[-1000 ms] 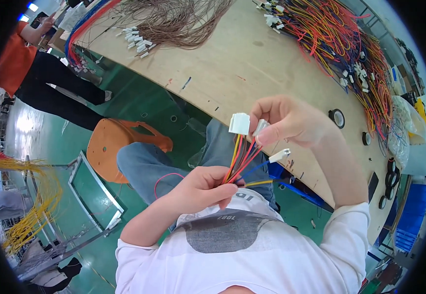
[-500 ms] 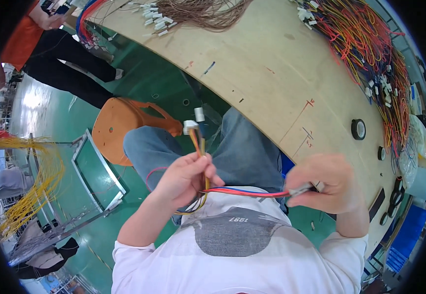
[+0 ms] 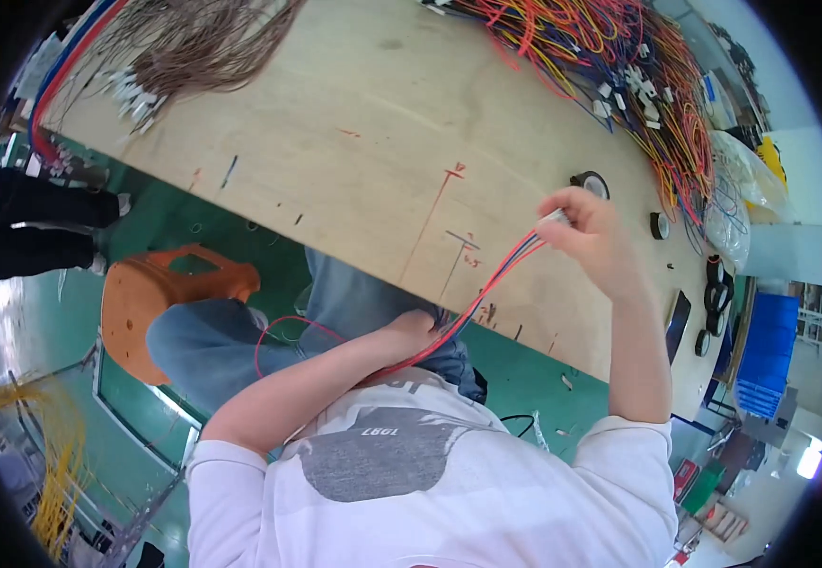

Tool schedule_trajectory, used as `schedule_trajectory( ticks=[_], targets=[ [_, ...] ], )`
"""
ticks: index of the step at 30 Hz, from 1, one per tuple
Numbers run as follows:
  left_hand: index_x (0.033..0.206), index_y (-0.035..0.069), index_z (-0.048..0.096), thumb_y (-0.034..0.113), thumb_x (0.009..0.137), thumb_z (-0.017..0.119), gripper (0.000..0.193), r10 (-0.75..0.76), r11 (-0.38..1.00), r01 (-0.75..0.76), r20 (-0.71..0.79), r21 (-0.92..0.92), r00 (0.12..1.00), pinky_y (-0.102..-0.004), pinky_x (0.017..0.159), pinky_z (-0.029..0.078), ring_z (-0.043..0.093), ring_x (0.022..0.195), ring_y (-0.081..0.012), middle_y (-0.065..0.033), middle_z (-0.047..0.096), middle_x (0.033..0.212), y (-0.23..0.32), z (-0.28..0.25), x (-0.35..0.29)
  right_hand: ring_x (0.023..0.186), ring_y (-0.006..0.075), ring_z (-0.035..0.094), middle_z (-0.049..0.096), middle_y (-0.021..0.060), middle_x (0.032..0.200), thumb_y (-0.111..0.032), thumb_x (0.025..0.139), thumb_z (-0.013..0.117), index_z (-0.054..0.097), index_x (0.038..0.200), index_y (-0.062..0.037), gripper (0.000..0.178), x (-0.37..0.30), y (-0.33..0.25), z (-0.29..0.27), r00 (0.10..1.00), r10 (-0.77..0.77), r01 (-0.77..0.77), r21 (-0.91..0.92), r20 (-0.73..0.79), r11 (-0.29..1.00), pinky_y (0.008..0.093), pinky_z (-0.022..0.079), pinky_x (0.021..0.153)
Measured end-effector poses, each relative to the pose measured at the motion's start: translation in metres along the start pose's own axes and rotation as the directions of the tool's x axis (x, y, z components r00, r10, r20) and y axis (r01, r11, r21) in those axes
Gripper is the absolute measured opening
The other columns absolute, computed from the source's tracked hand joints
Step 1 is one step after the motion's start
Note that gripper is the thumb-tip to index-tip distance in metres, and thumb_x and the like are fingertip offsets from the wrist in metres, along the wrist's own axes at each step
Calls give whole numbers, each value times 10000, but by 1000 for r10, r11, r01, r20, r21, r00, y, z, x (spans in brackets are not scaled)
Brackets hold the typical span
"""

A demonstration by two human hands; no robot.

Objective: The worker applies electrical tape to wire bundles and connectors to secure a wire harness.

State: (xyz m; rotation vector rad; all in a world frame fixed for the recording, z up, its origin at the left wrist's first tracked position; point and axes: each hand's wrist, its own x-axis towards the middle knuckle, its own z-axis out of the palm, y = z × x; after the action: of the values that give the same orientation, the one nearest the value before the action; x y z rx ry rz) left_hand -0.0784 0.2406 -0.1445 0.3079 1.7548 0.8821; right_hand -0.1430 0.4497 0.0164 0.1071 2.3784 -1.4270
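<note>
A wire harness of red, blue and dark wires stretches between my hands, slanting over the table's near edge. My right hand, raised above the table, pinches the white connector at its upper end. My left hand is down at the table edge, curled against the lower part of the harness; its fingertips are hidden. A loop of thin red wire sticks out beyond my left forearm over my lap.
The wooden table carries pen marks, brown wires, a heap of coloured wires and black tape rolls. An orange stool stands left of my knee. Another person's dark-trousered legs are at far left.
My right hand has carried the connector up and forward over the table. My left hand has moved to the table edge, and the white connectors above it are now out of sight. The view has shifted right.
</note>
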Motion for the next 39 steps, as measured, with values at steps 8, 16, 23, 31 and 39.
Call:
schedule_trajectory(
  ticks=[8, 16, 23, 31, 39],
  targets=[
    [1207, 133, 453, 354, 846, 465, 423, 532, 846, -463, -362, 265, 766, -399, 962, 301, 379, 1166, -274, -114, 430, 1243, 12, -20, 15, 655, 81, 492, 522, 19, 754, -84, 740, 616, 564, 913, 16, 207, 26, 18, 6, 994, -76, 80, 56, -75, 995, 222, 397, 599],
    [991, 1, 544, 100, 825, 447, 216, 234, 869, -111, -203, 482, 951, -389, 771, 406, 534, 870, -317, -182, 568, 929, 30, -61, -92, 665, 126, 513, 496, 55, 914, -45, 746, 613, 547, 885, 13, 164, 28, 23, 11, 953, -291, 270, -194, -87, 943, 243, 416, 585],
    [975, -29, 467, -36, 841, 375, 162, 483, 811, -567, -381, -143, 788, -210, 630, 409, 519, 724, -100, -93, 560, 845, 135, -74, -57, 735, 209, 549, 486, 99, 982, -64, 734, 613, 535, 944, -2, 232, 27, 21, 13, 957, -285, 267, -208, -61, 941, 305, 441, 651],
    [995, -19, 391, -9, 876, 341, 130, 193, 912, -281, -295, -298, 936, -258, 757, 436, 519, 848, -133, -107, 511, 983, 145, -83, -31, 876, 291, 513, 532, 102, 978, -41, 650, 654, 539, 916, -32, 290, -2, 45, -36, 832, -445, 134, -659, -330, 740, 382, 407, 789],
    [1041, -25, 388, 74, 892, 403, 180, 294, 641, -438, -325, -631, 899, -257, 720, 440, 500, 816, -115, -68, 487, 978, 130, -85, -29, 705, 231, 548, 570, 58, 703, -19, 636, 677, 555, 726, -43, 154, -8, 18, -21, 902, -422, 418, -60, -90, 907, 342, 416, 691]
  ],
)
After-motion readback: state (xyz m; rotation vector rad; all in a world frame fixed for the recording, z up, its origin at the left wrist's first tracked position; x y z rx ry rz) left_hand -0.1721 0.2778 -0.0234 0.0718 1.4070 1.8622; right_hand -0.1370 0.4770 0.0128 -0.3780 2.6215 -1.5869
